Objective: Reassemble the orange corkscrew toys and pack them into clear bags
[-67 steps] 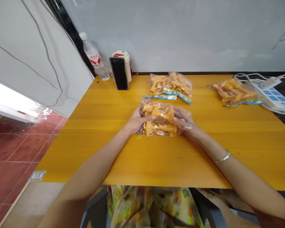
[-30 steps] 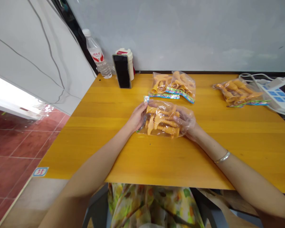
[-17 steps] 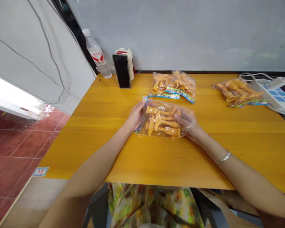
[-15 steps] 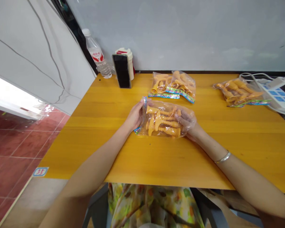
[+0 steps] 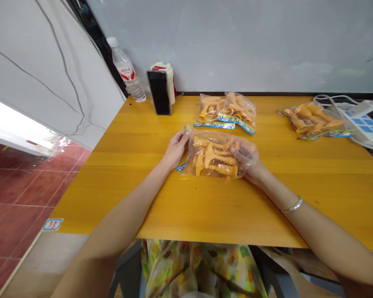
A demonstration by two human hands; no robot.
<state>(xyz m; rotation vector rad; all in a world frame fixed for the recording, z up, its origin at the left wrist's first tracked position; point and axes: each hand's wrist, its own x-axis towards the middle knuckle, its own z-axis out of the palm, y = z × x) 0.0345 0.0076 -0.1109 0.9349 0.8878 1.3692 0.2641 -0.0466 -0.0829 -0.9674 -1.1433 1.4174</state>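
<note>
A clear plastic bag (image 5: 216,156) of orange plastic pieces, some hammer-shaped, is held just over the wooden table (image 5: 205,207). My left hand (image 5: 175,150) is closed on its left end, at the printed blue header strip. Around the bag's right end my right hand (image 5: 248,159) is wrapped, its fingers partly seen through shiny film. Behind it two similar bags (image 5: 211,108) (image 5: 238,111) lie overlapping, header strips toward me. Another such bag (image 5: 313,119) rests at the right.
A water bottle (image 5: 128,74) and a phone (image 5: 160,93) leaning on a white container (image 5: 171,78) stand at the back left. A power strip (image 5: 365,122) with white cables is at the right edge. A number label (image 5: 53,224) marks the front left corner.
My left fingers have shifted slightly on the header strip, which is tilted a little differently. The bag's contents have moved slightly right. My right hand has hardly moved.
</note>
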